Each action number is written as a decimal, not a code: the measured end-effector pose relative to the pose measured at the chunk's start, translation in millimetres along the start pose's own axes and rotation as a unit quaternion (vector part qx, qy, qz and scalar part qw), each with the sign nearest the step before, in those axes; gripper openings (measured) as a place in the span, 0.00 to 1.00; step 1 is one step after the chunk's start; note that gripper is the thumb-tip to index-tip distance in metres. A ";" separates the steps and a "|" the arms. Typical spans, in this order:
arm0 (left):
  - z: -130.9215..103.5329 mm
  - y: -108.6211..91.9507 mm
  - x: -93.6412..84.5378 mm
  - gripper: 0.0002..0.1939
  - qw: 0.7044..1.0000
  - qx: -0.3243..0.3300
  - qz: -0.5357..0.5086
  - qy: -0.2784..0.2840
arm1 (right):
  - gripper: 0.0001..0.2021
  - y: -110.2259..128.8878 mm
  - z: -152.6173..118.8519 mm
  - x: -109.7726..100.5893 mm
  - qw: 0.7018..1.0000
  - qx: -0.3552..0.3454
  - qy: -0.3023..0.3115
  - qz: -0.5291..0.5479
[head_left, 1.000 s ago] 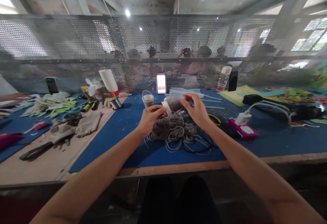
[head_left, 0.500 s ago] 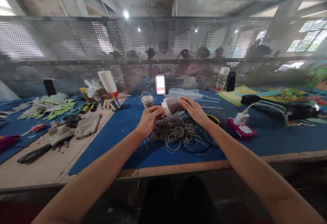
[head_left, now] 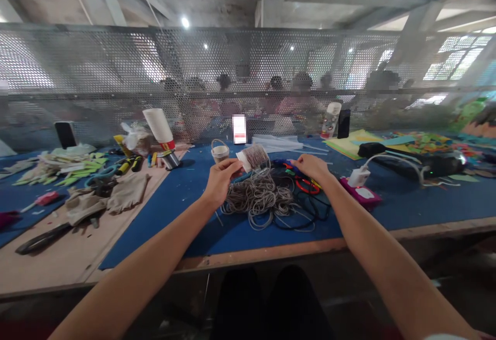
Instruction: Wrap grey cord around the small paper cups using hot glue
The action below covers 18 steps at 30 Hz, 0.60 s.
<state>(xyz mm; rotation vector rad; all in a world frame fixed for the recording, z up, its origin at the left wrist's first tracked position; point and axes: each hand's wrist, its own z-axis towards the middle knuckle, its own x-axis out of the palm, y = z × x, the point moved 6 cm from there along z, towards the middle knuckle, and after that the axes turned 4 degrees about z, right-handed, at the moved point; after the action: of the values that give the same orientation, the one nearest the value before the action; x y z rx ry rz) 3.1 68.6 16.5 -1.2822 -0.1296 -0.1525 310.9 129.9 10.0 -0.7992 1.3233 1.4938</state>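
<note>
My left hand (head_left: 221, 179) pinches the white rim of a small paper cup (head_left: 253, 157), tilted on its side and wrapped in brownish-grey cord. A strand curves off the cup's right end toward a loose heap of the same cord (head_left: 261, 195) on the blue mat below. Off to the right, apart from the cup, my right hand (head_left: 313, 168) has its fingers closed; what they hold, if anything, is too small to tell. Close to its fingertips lie a blue tool (head_left: 282, 163) and red-orange scissor handles (head_left: 309, 187), partly hidden by the hand.
A small cord-handled basket (head_left: 220, 153) stands behind my left hand. Stacked paper cups (head_left: 158, 125) lean at left, near gloves (head_left: 127, 194). A lit phone (head_left: 239, 129), a magenta power box (head_left: 362, 194) and coloured sheets (head_left: 351, 143) are around. Perforated metal screen behind.
My right hand has left the wrapped cup and moved right, uncovering the blue tool and scissor handles. The left hand keeps holding the cup, moved slightly left.
</note>
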 end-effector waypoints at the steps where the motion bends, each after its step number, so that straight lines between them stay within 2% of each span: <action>1: -0.2 -0.3 0.1 0.12 1.000 0.002 0.002 -0.001 | 0.23 -0.2 0.3 2.6 1.000 0.005 0.023 -0.013; 4: -0.8 -0.6 0.9 0.12 1.000 0.007 0.005 0.001 | 0.27 -1.2 1.1 8.3 0.996 0.021 0.075 -0.033; 7: -0.8 0.2 1.8 0.12 1.000 0.003 0.001 0.004 | 0.23 -3.0 1.6 9.4 0.996 0.038 0.077 -0.001; 13: 0.2 2.4 0.7 0.13 1.000 -0.005 -0.017 0.005 | 0.21 -3.3 3.6 1.1 0.998 0.049 0.010 0.037; 16: 0.4 3.2 0.2 0.14 1.000 -0.012 -0.026 -0.001 | 0.19 3.9 5.3 -6.5 0.988 0.015 -0.054 0.146; 18: 0.7 3.3 0.2 0.14 0.999 -0.015 -0.031 -0.005 | 0.17 14.1 3.4 -7.5 0.960 -0.025 -0.068 0.271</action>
<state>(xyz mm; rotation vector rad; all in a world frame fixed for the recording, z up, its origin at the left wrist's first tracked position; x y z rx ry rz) 3.9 70.2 13.7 -1.3093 -0.1759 -0.2015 300.6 132.1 22.5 -0.3608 1.4730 1.9751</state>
